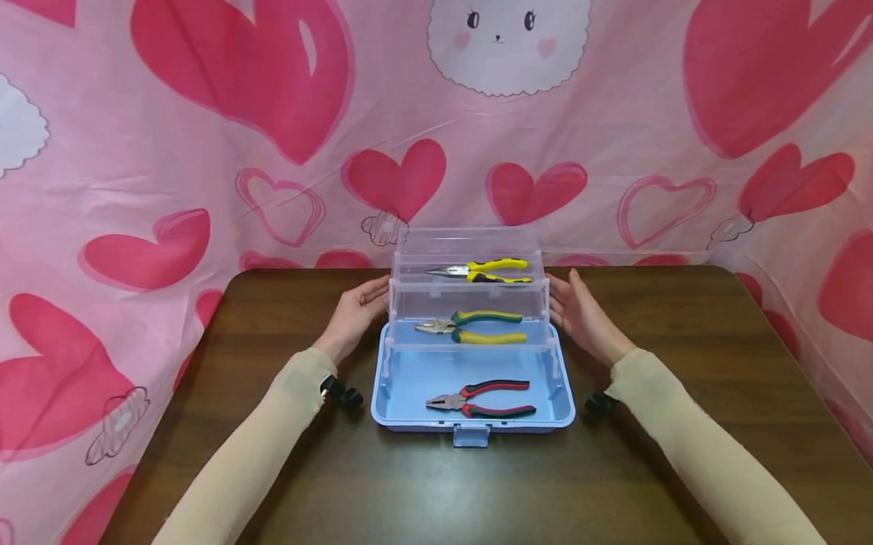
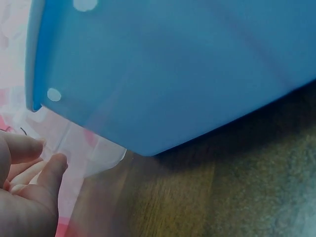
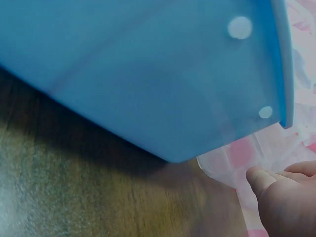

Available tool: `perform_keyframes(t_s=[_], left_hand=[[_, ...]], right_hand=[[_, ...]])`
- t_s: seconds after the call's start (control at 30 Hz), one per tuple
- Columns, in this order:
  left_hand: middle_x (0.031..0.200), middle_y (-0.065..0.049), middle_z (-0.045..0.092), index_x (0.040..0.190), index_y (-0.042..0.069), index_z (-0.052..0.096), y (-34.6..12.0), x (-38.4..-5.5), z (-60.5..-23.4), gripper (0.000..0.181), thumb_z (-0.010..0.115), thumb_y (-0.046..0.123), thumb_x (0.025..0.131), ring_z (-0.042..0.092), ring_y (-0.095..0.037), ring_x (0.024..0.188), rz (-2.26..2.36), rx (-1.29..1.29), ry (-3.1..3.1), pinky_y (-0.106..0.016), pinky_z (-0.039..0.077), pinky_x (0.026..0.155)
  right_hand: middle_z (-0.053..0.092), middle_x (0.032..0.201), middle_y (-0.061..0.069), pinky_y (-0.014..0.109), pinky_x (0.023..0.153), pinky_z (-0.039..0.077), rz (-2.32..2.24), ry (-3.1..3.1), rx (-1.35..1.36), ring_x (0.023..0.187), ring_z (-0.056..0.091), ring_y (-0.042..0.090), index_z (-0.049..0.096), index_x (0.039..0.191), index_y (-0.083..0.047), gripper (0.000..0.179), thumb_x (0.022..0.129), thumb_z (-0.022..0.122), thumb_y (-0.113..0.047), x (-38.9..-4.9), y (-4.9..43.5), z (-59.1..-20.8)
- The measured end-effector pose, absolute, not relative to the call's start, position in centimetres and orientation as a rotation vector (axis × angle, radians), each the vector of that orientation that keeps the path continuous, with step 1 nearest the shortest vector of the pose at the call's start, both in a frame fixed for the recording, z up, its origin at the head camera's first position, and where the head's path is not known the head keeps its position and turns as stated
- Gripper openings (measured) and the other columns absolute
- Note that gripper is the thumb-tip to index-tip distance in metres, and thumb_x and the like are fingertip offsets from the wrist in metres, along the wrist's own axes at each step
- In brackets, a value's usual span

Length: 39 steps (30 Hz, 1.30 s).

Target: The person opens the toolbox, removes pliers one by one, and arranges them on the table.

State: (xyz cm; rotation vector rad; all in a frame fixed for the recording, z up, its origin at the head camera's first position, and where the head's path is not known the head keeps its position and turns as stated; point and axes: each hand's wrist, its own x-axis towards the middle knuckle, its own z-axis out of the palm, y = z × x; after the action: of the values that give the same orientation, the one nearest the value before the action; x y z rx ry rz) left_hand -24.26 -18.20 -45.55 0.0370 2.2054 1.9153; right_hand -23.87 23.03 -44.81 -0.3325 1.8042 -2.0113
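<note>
A blue toolbox is sitting on a dark wood surface, its clear lower tray and upper tray stepping up and back. Red-and-black pliers are lying in the blue base, green-and-yellow pliers in the lower tray, yellow-and-black pliers in the upper; all 3 noses are pointing left. A person's left hand is flanking the trays on the left, its grip slightly bent, thumb and fingertips parted. The right hand is flanking the right side, its grip nearly straight. Neither is visibly clasping anything; whether they're touching plastic, I cannot tell. Pink heart-patterned fabric is hanging behind.
</note>
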Motion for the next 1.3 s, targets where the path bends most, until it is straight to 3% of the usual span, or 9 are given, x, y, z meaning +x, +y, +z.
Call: perform_keyframes(t_s=[0.37,0.6,0.8,0.9,1.0,1.1,1.2,1.3], left_hand=[[0.15,-0.012,0.058,0.153,0.011,0.051,-18.2,-24.3,-45.8,0.051,0.064,0.021,0.105,0.056,-0.027,0.138,1.882,0.073,2.26,-0.044,0.044,0.116],[0.145,-0.016,0.061,0.153,0.008,0.051,-18.8,-22.3,-45.6,0.05,0.063,0.02,0.106,0.061,-0.03,0.133,1.76,0.116,2.325,-0.042,0.05,0.109],[0.128,-0.022,0.07,0.141,-0.003,0.059,-19.7,-19.9,-45.4,0.04,0.062,0.017,0.106,0.073,-0.025,0.107,1.802,0.082,2.215,-0.04,0.06,0.092],[0.11,-0.018,0.074,0.133,-0.007,0.062,-19.9,-18.6,-45.3,0.036,0.061,0.018,0.107,0.073,-0.019,0.091,1.801,0.028,2.172,-0.039,0.063,0.084],[0.099,-0.012,0.072,0.128,-0.007,0.062,-20.0,-17.4,-45.3,0.036,0.06,0.022,0.107,0.072,-0.019,0.085,1.803,-0.016,2.13,-0.038,0.064,0.079],[0.099,-0.013,0.07,0.126,-0.004,0.063,-20.0,-16.4,-45.2,0.035,0.061,0.025,0.106,0.071,-0.022,0.087,1.792,-0.035,2.105,-0.038,0.064,0.077],[0.1,-0.012,0.07,0.124,-0.003,0.062,-19.9,-15.8,-45.1,0.034,0.065,0.025,0.105,0.07,-0.024,0.089,1.79,-0.036,2.072,-0.04,0.065,0.076],[0.099,-0.011,0.072,0.122,-0.002,0.061,-19.9,-15.5,-45.1,0.032,0.068,0.023,0.102,0.069,-0.024,0.09,1.79,-0.043,2.052,-0.04,0.065,0.075]], right_hand=[[0.009,0.175,0.004,0.049,0.127,0.019,-1.836,1.957,-0.32,0.16,0.015,0.03,0.003,0.168,-0.016,0.079,0.108,0.02,-0.064,-23.5,23.9,-44.5],[0.014,0.174,0.009,0.053,0.125,0.025,-1.775,2.005,-0.268,0.158,0.022,0.033,0.003,0.168,-0.012,0.079,0.11,0.032,-0.057,-23.6,24.2,-43.9],[0.03,0.169,0.011,0.055,0.122,0.031,-1.677,2.135,-0.198,0.151,0.038,0.035,0.017,0.167,-0.015,0.08,0.106,0.046,-0.059,-23.4,24.8,-42.6],[0.039,0.164,0.014,0.061,0.121,0.031,-1.63,2.24,-0.228,0.145,0.045,0.042,0.029,0.164,-0.014,0.074,0.106,0.051,-0.054,-23.1,25.0,-41.5],[0.045,0.159,0.015,0.063,0.118,0.035,-1.571,2.373,-0.262,0.138,0.049,0.045,0.038,0.16,-0.013,0.07,0.105,0.056,-0.052,-22.9,24.9,-40.7],[0.051,0.155,0.01,0.055,0.114,0.044,-1.566,2.478,-0.273,0.133,0.054,0.039,0.046,0.155,-0.014,0.064,0.103,0.059,-0.05,-22.8,24.5,-40.1],[0.056,0.15,0.007,0.038,0.108,0.052,-1.589,2.557,-0.282,0.13,0.057,0.03,0.053,0.15,-0.014,0.057,0.103,0.062,-0.045,-22.9,24.1,-39.5],[0.06,0.144,0.006,0.022,0.098,0.052,-1.588,2.62,-0.32,0.125,0.058,0.024,0.057,0.146,-0.014,0.05,0.103,0.064,-0.04,-23.0,23.6,-38.9]])
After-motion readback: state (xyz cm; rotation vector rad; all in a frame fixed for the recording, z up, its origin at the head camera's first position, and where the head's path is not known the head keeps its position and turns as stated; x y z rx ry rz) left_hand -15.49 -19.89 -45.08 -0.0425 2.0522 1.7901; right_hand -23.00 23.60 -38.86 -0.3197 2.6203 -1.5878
